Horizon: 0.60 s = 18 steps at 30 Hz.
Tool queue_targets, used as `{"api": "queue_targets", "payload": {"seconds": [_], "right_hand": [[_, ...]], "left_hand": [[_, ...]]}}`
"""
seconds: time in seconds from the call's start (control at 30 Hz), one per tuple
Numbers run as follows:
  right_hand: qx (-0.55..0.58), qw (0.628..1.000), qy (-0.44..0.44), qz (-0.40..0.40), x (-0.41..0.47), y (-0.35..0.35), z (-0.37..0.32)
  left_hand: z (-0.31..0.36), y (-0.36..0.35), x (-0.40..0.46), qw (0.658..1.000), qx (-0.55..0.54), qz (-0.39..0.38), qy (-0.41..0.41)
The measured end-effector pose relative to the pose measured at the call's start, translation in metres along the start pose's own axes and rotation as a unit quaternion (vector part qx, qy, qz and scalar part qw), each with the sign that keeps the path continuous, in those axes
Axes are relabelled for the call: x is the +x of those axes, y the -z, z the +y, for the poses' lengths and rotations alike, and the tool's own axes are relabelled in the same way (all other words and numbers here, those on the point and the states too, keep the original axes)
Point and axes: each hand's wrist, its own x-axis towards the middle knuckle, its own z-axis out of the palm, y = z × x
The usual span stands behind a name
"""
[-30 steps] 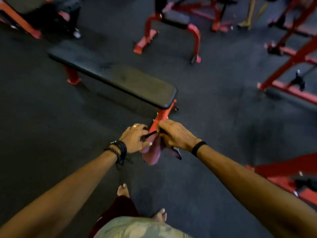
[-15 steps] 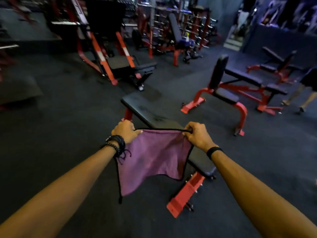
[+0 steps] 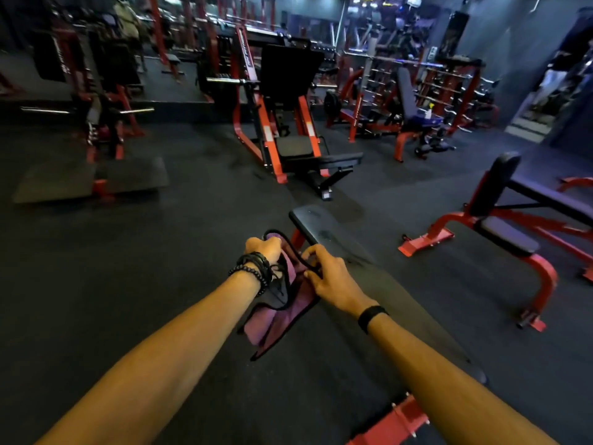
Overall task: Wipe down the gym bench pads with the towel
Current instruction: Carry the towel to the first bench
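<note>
Bare dark floor (image 3: 167,284) lies open left of the flat bench (image 3: 324,231); a red-framed bench (image 3: 513,232) stands to its right

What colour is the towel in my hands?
Purple with a black edge trim, seen in the head view: towel.

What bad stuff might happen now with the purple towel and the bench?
Both the left hand and right hand grip the purple towel bunched up beside the flat bench pad, not on it. Bunched like that, it may only wipe a narrow strip and miss spots. Its loose lower corner hangs down and might snag on the red bench foot or drag on the floor.
</note>
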Motion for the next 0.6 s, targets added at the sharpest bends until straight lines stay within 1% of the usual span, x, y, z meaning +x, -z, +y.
{"api": "queue_targets", "payload": {"seconds": [0.1, 0.17, 0.23, 0.3, 0.37, 0.43, 0.5, 0.53, 0.57, 0.6], "right_hand": [[0.002, 1.0, 0.014, -0.022, 0.006, -0.004, 0.0], [0.003, 0.999, 0.007, -0.032, 0.008, -0.005, -0.001], [0.007, 1.0, -0.011, -0.026, 0.008, -0.003, -0.001], [0.012, 0.999, -0.027, -0.027, 0.004, 0.0, 0.001], [0.005, 0.998, -0.043, -0.038, 0.003, 0.003, 0.005], [-0.04, 0.997, -0.048, -0.051, 0.003, 0.003, 0.011], [-0.072, 0.995, -0.037, -0.052, 0.004, 0.005, 0.016], [-0.078, 0.995, -0.033, -0.053, 0.004, 0.008, 0.018], [-0.083, 0.994, -0.031, -0.057, 0.003, 0.013, 0.021], [-0.088, 0.994, -0.027, -0.059, 0.003, 0.02, 0.024]], "left_hand": [[0.001, -0.004, -0.001, 0.998, -0.055, -0.003, 0.033], [-0.001, -0.01, 0.006, 0.995, -0.092, -0.005, 0.04], [-0.02, -0.026, 0.047, 0.993, -0.109, 0.011, 0.043], [-0.027, -0.038, 0.067, 0.992, -0.107, 0.036, 0.053], [-0.015, -0.039, 0.046, 0.99, -0.124, 0.037, 0.063], [0.005, -0.034, 0.004, 0.988, -0.14, 0.015, 0.058], [0.011, -0.033, -0.013, 0.987, -0.15, -0.012, 0.052], [0.012, -0.032, -0.017, 0.989, -0.137, -0.024, 0.043], [0.012, -0.03, -0.019, 0.994, -0.1, -0.029, 0.027], [0.011, -0.026, -0.017, 0.999, -0.033, -0.02, -0.009]]}}
